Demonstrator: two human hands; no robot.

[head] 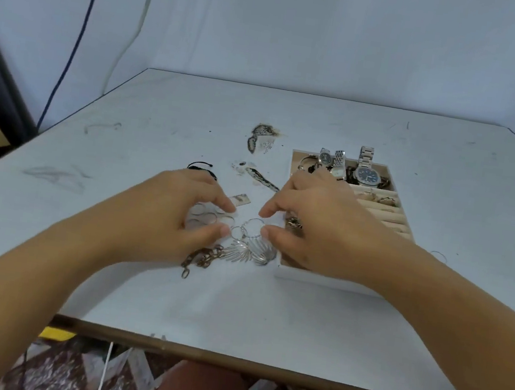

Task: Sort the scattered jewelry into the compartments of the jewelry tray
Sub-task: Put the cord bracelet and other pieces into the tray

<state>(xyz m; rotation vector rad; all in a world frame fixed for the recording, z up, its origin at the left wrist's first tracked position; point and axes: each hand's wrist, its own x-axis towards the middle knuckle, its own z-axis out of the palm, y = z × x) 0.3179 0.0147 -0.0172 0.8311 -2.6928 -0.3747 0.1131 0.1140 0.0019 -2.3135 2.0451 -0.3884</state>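
White scuffed table (235, 306): near its centre the left hand (178, 214) and right hand (318, 222) each pinch the tangled silver hoop earrings (248, 242), with the jewelry tray (320, 280) just at their 3 o'clock. They look mid-untangling; next the earrings need lifting into a compartment.

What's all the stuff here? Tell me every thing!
table: one, whitish, under everything
tray: one, beige inside, right of middle
watches: two faces show, silver, tray's far compartment
hoop earrings: apparently two, silver with leaf dangles, between the hands
chain: one, brown, on table beside left hand
cord bracelet: one, black, beyond left hand
cable: one, blue, on wall
left hand: one, fingertips at the hoops
right hand: one, over the tray, fingertips at the hoops
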